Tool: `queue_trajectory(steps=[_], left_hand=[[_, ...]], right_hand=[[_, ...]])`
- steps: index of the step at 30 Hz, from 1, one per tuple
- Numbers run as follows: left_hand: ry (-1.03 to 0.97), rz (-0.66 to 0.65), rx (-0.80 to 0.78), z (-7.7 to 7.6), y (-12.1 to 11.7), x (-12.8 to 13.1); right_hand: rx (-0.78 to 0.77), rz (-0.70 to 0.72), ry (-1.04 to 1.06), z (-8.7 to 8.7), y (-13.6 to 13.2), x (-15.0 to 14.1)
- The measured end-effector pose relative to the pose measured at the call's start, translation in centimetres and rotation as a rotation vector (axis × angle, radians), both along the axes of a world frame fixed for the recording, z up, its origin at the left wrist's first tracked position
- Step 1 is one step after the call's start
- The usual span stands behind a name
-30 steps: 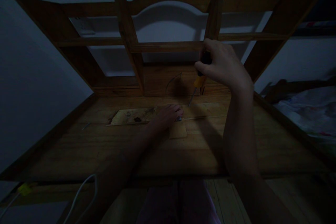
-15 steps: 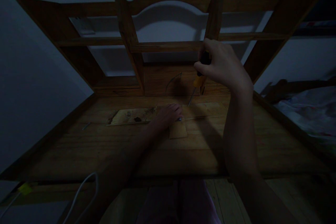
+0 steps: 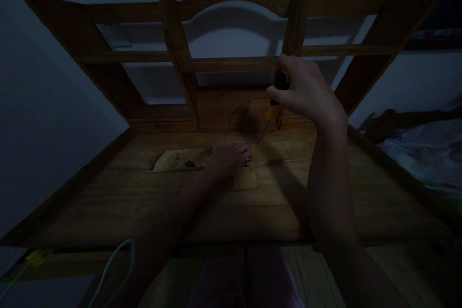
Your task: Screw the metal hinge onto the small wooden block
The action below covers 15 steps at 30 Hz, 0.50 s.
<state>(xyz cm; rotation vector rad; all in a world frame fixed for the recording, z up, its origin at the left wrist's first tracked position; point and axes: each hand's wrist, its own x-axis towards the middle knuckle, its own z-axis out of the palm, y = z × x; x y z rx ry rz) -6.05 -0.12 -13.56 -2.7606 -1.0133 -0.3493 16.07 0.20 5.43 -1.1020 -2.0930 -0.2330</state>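
Note:
My right hand (image 3: pixel 306 87) is closed round the black and yellow handle of a screwdriver (image 3: pixel 270 113). Its thin metal shaft slants down to the left, with the tip close to the wood beside my left fingers. My left hand (image 3: pixel 231 160) rests over a wooden strip (image 3: pixel 168 160) with dark stains and a hole, its fingers bent and pressed together over the wood. Under these fingers a small shiny metal piece (image 3: pixel 246 163) shows, too dark to name. A short wooden piece (image 3: pixel 245 180) juts towards me from below the hand. My left thumb is hidden.
The wooden desktop (image 3: pixel 144 211) carries a shelf frame (image 3: pixel 231 63) at its back, against the wall. A thin metal piece (image 3: pixel 119 172) lies at left. A white cable (image 3: pixel 111 260) loops at the front left edge. Pale cloth (image 3: pixel 422 154) lies beyond the right edge.
Both hands stay almost where they were. The right hand's grip on the screwdriver handle has turned slightly, and a bit more of the metal piece shows under my left fingers.

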Motion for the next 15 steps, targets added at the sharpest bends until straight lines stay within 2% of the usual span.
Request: queue_trajectory(steps=[8,11,15], left_hand=[[-0.012,0.06,0.03,-1.2,0.8,0.6],[0.01,0.082,0.052,-1.0,0.7,0.6],[0.044,0.031,0.035,-0.6,0.3,0.3]], right_hand=[[0.002,0.001,-0.01,0.1,-0.3,-0.2],[0.005,0.0,-0.006,0.1,-0.3,-0.2],[-0.006,-0.002,-0.008,0.1,-0.2,-0.2]])
